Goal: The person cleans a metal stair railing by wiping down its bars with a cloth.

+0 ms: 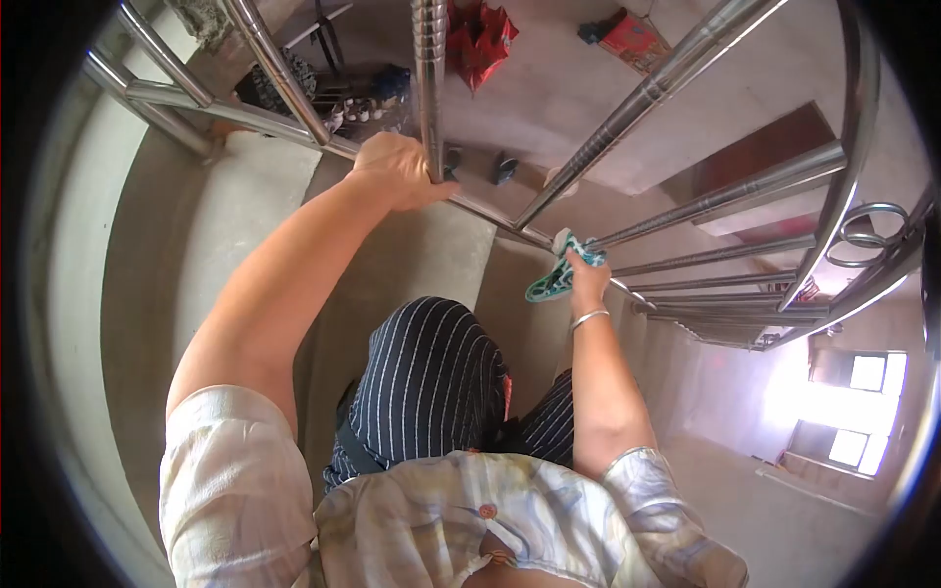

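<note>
My left hand [394, 169] is wrapped over the lower rail of a shiny metal stair railing [642, 106], right beside an upright post [429, 88]. Its fingertips are hidden on the far side of the rail. Farther along to the right, my right hand [588, 281] grips a teal and white patterned cloth [555, 282]. Part of the cloth presses against the foot of another metal bar, and a loose fold hangs toward the step. A bracelet circles the right wrist.
Concrete steps [402, 250] descend under my bent knees, in striped trousers [431, 382]. Beyond the railing lie a red umbrella [480, 44], a red bag [634, 41], several shoes [358, 110] and a dark red panel [755, 147]. Bright windows [867, 372] stand at the right.
</note>
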Demonstrator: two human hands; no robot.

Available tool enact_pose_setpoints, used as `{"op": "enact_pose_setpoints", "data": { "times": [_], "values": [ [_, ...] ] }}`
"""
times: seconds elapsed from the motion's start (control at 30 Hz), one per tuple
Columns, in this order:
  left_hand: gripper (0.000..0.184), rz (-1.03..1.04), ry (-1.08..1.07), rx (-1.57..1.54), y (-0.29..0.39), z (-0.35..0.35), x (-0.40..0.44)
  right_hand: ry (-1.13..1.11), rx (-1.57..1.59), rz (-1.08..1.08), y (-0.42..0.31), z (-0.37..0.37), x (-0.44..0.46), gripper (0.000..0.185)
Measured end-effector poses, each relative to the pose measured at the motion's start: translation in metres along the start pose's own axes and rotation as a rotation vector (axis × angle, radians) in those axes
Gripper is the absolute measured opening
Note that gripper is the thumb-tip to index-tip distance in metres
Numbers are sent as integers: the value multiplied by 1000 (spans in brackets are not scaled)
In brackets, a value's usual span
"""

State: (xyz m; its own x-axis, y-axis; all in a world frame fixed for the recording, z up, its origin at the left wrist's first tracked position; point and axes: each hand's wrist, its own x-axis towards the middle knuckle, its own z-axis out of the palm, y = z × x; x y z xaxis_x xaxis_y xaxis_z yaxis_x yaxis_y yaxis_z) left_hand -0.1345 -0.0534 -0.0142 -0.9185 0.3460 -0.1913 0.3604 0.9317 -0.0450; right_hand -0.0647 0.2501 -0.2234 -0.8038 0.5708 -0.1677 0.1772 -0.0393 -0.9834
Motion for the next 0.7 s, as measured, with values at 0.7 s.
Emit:
{"op": "enact_pose_setpoints", "data": {
  "times": [0.7],
  "values": [
    [36,7,96,-30,-8,21,11,177,-32,-206,-20,19,-5,30]
  ]
}}
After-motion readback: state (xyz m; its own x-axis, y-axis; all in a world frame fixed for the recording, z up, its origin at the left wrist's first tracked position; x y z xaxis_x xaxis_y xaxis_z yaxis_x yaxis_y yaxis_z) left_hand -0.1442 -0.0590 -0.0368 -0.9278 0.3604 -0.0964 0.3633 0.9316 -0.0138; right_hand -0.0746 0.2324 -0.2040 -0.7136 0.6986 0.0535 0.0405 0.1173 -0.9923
